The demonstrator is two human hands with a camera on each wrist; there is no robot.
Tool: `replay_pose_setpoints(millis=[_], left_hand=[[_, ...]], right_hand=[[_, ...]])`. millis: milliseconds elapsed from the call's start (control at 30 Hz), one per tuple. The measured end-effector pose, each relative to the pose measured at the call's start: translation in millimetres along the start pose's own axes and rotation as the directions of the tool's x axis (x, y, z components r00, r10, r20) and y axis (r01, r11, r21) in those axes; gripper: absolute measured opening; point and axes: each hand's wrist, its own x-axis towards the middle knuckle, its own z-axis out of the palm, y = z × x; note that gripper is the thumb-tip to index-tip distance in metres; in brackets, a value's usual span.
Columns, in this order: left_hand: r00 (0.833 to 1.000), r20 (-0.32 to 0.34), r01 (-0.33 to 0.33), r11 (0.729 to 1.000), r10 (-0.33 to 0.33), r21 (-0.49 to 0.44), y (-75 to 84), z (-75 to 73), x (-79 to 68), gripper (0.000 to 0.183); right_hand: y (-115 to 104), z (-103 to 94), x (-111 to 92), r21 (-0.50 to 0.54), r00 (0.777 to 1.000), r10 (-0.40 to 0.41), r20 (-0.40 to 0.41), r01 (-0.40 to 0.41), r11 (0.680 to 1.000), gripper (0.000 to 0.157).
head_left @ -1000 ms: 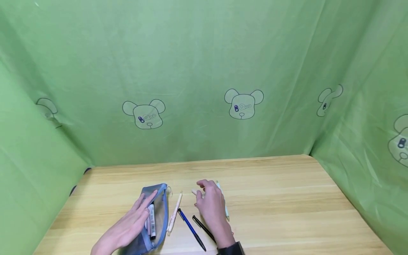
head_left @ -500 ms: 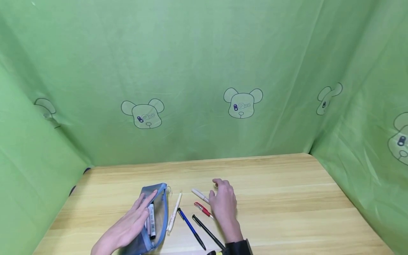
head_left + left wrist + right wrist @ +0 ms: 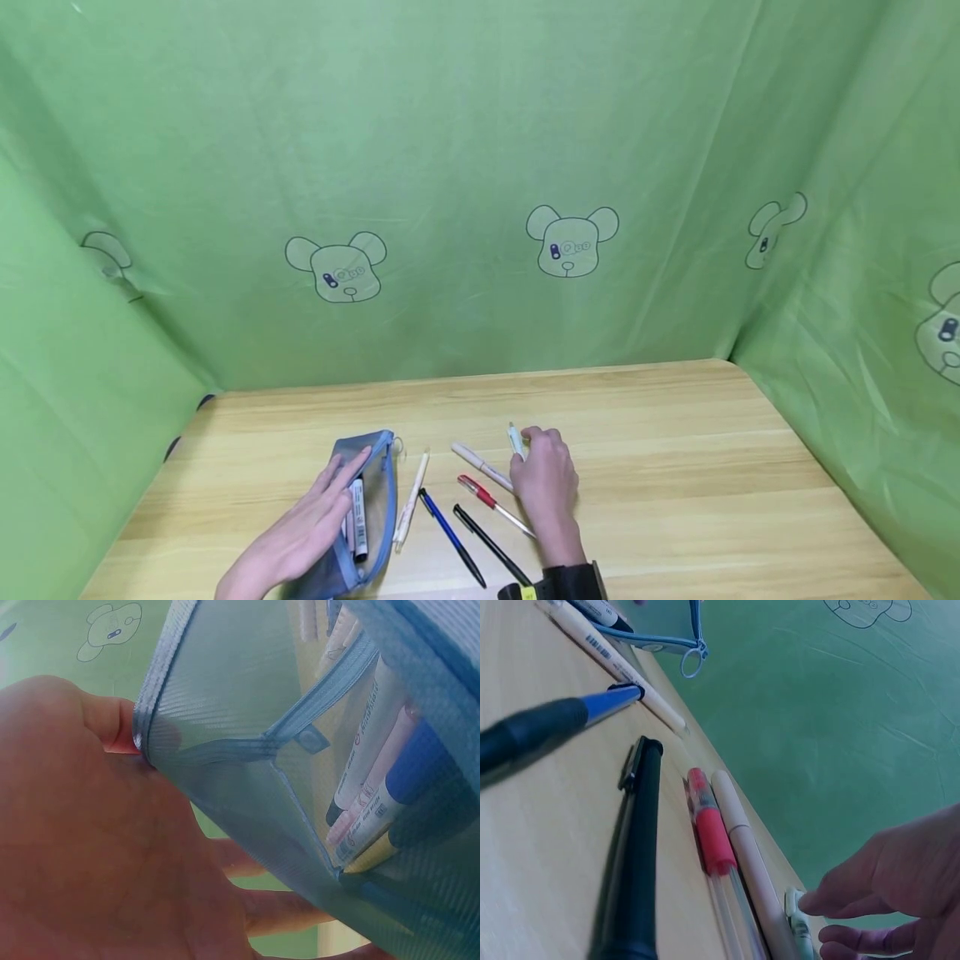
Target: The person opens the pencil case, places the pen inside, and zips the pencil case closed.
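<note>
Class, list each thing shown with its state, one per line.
Pencil case: unzipped, open
Markers: inside the pencil case
White pen: lying flat
Blue pen: lying flat
Black pen: lying flat
Red pen: lying flat
Pale pink pen: lying flat, capped
Light green pen: partly hidden
Left hand: touching the pencil case
Right hand: over the light green pen, grip unclear

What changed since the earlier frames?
The right hand moved rightward to the slim pale-mint pen, uncovering the red-and-clear plastic pen; a grip cannot be confirmed. The left hand stayed on the blue mesh zip pouch. No pen visibly moved.
</note>
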Motion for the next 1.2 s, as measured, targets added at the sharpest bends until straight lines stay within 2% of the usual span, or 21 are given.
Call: replay_pose_setpoints(millis=[300, 500, 833, 1200], left_hand=[[1.000, 0.007, -0.002, 1.000, 0.002, -0.009, -0.4, -0.2, 1.0, 0.051], [1.000, 0.010, -0.004, 1.000, 0.004, -0.012, -0.1, 0.1, 0.6, 0.051], [1.000, 0.006, -0.001, 1.000, 0.001, -0.007, -1.0, 1.7, -1.0, 0.051], [1.000, 0.002, -0.005, 1.000, 0.005, -0.002, -0.9, 1.0, -0.6, 0.051]], right_hand=[[3, -4.0, 1, -0.064, 0.996, 0.032, 0.081, -0.027, 0.998, 0.042], [3, -4.9, 1, -0.096, 0.992, 0.037, 0.116, -0.026, 0.995, 0.037], [4, -5.7, 1, -0.069, 0.991, 0.063, 0.116, -0.056, 0.996, 0.033], [-5, -21.4, 5, 0.014, 0.995, 0.041, 0.096, -0.043, 0.999, 0.034]])
